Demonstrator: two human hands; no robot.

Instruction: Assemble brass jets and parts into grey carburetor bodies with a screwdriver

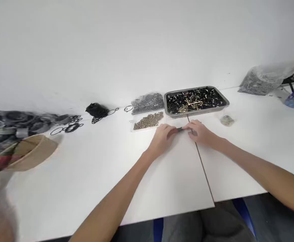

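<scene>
Both my hands rest on the white table just in front of a metal tray. My left hand and my right hand have their fingers pinched together on a small dark part held between them. The tray holds several black rings and brass pins. A clear bag of small brass pieces lies just left of my left hand, and a bag of grey metal pieces lies behind it.
Black rubber rings and a black tangle lie at mid left. A tan cap and dark parts sit far left. A small clear bag lies right of the tray. A large plastic bag stands at the far right.
</scene>
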